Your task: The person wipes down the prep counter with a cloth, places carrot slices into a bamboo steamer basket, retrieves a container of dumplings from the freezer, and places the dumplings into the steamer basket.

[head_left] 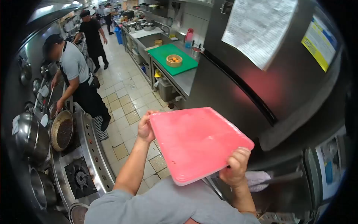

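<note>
A wide, flat pink plastic lid (201, 140) with rounded corners is held up in front of my chest. A pale edge shows along its near side; whether a box sits under it, I cannot tell. My left hand (146, 126) grips its far left corner, fingers closed around the edge. At the right corner, my right hand (237, 166) is closed on the rim with the thumb and knuckles showing. The lid tilts and hides the tips of some fingers. To its right stands a dark refrigerator (223, 108) with a black handle.
On the left, a co-worker (76, 67) handles a wok (62, 130) at the stove (91, 149). Large steel pots stand beside it. A green cutting board (182, 69) bears a bamboo steamer (174, 61) by the sink. Another person (93, 35) stands farther down the tiled aisle (126, 108).
</note>
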Motion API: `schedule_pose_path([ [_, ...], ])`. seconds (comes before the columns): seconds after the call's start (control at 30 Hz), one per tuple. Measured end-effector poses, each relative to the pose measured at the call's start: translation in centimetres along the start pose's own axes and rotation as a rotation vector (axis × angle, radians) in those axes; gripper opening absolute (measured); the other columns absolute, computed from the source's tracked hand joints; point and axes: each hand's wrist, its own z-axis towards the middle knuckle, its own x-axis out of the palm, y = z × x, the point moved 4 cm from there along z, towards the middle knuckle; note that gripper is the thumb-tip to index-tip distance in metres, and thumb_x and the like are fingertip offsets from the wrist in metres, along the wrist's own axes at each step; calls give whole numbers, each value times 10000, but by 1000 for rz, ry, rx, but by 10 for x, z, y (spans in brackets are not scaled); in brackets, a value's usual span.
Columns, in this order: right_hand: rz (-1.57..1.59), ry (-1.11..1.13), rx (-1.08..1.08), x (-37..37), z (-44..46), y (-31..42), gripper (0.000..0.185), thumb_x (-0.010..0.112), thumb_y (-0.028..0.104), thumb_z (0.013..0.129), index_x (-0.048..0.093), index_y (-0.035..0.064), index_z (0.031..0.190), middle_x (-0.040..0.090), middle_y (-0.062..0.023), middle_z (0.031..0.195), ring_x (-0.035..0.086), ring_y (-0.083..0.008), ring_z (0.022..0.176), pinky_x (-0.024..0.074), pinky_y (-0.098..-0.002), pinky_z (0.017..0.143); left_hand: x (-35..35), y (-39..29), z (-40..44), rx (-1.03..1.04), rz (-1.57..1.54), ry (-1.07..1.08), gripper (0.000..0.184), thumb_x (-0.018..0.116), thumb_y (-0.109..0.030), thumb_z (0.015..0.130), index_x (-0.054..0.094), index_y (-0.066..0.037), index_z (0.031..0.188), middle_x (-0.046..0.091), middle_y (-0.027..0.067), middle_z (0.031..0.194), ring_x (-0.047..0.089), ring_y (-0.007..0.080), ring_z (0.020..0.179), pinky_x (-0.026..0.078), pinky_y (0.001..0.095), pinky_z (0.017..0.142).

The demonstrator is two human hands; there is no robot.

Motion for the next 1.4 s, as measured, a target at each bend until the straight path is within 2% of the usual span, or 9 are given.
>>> schedule_pose_path([
  [0.3,513,-66,-180,216,103,-90,483,658,-85,609,536,68,1051,547,-118,1055,564,-344,966,473,-532,899,-32,-146,0,355,365,-296,39,549,-104,957,587,-110,963,664,112,1085,635,274,1104,514,468,1022],
  [0.43,648,-94,-244,322,159,-103,488,704,-62,625,527,73,1058,548,-115,1050,582,-354,1023,486,-564,938,-69,-198,-10,403,543,-277,306,590,-390,1045,559,-129,888,619,54,1149,614,242,1126,511,460,1034],
  [0.63,644,-122,-445,491,247,-123,415,785,19,699,579,117,1045,599,-97,1207,598,-353,1177,496,-566,1016,-203,-239,11,15,186,-475,660,637,-420,1013,441,-35,1513,488,158,1540,495,303,1410,454,473,1135],
  [0.77,578,145,-193,595,300,-127,370,710,-9,834,655,84,1189,652,-102,1263,643,-325,1138,536,-442,1016,-286,-258,44,-104,145,-652,708,693,-181,957,346,-37,1558,488,146,1528,513,301,1389,446,474,1149],
  [0.83,1488,530,834,686,269,-174,406,698,10,909,621,29,1307,659,-102,1256,664,-235,1111,556,-357,947,-281,-278,83,-37,277,-610,715,697,-153,939,350,-34,1553,493,145,1522,512,298,1389,440,480,1155],
  [0.93,1395,588,1008,723,281,-168,471,712,63,943,568,-17,1384,653,-99,1261,664,-152,1048,554,-290,905,-318,-307,124,-5,345,-582,745,694,-85,907,337,-47,1560,496,138,1518,513,294,1388,434,485,1163],
  [1.13,-31,240,515,782,336,-152,694,920,226,712,617,-21,1286,659,-177,1097,668,-320,961,546,-418,900,-384,-336,207,-50,270,-604,834,711,-11,853,296,-97,1572,492,104,1507,498,281,1389,440,470,1154],
  [1.23,448,439,805,871,309,-223,534,912,224,731,687,-24,1147,689,-171,1055,696,-303,895,563,-396,828,-402,-343,246,-31,288,-600,843,716,-14,850,292,-114,1571,496,102,1496,494,280,1388,438,469,1153],
  [1.4,446,624,893,936,356,-274,495,945,243,684,692,-19,1020,713,-182,1035,704,-305,927,556,-406,830,-456,-360,315,-61,308,-657,847,703,-15,863,268,-125,1581,467,106,1508,477,289,1400,442,476,1148],
])
